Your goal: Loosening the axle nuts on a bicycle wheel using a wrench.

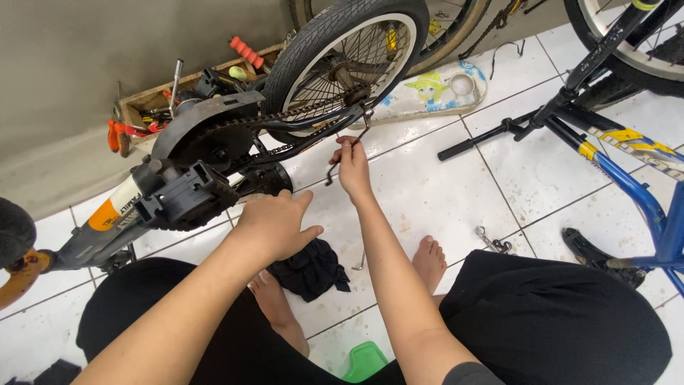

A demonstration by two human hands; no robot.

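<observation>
Bright, even indoor light on a glossy white tiled floor (442,192), sharp through the middle of the view.

The light falls from above and is diffuse: shadows under the small bicycle (214,153) and beneath the forearms are soft and short. The tiles give back a mild sheen on the far right, without blown-out glare. The grey wall (107,50) at far left looks duller and flatter. The wide lens bends the tile lines outward toward the edges, and the wheel (342,50) looks stretched at the top. Both hands, left (274,224) and right (353,167), are crisp, with no motion blur; the black trousers (556,321) nearest the camera lose detail in the dark cloth.
</observation>
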